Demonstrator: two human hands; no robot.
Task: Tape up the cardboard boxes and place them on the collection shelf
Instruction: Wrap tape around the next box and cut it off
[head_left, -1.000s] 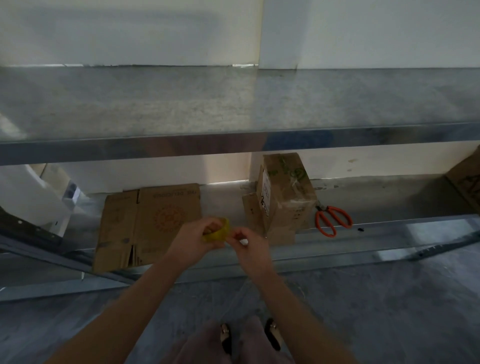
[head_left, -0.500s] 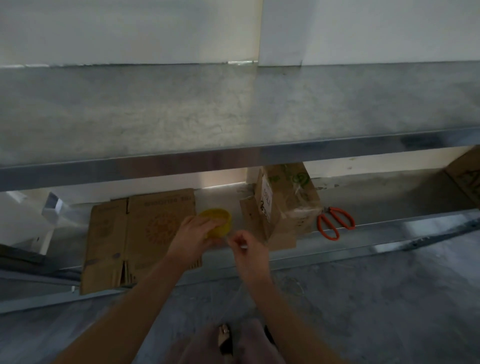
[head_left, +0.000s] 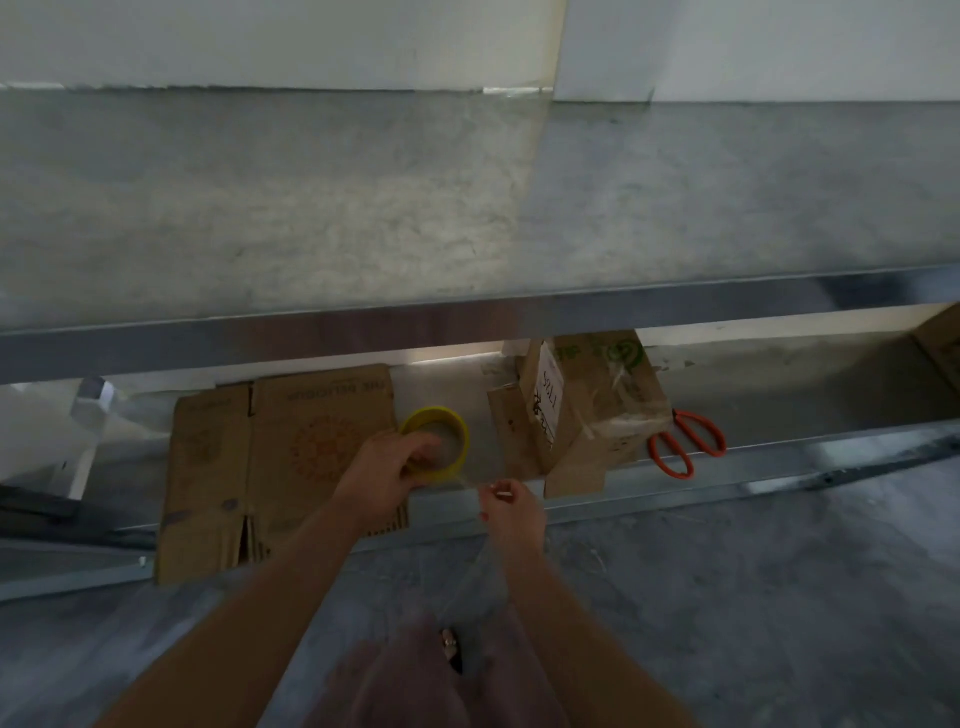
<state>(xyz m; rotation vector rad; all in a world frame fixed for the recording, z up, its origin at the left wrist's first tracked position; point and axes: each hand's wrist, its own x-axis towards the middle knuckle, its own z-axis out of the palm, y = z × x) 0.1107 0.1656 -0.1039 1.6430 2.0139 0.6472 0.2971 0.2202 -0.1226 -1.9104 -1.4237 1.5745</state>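
Cardboard boxes waited on the lower shelf. One flattened box lay towards its left end with its near flaps hanging over the front edge. One upright box, already wrapped in clear tape, stood near the middle of that edge. Neither had reached the upper shelf.

The tape roll (a yellow ring) was over the lower shelf, in the gap between the two boxes. The left hand gripped it, fingers curled round its near rim. The right hand pinched the loose end just in front of the shelf's front edge, and a clear strip trailed down from it.

A second before, both hands had been bunched close around the roll. Since then they had drawn apart and the roll had gone forward over the shelf, so a length of tape was paid out.

By my reading this was the tape-pulling step, with the flat box not yet folded up or sealed.

Orange scissors lay just right of the upright box, by the front edge. Another carton showed at the right end.
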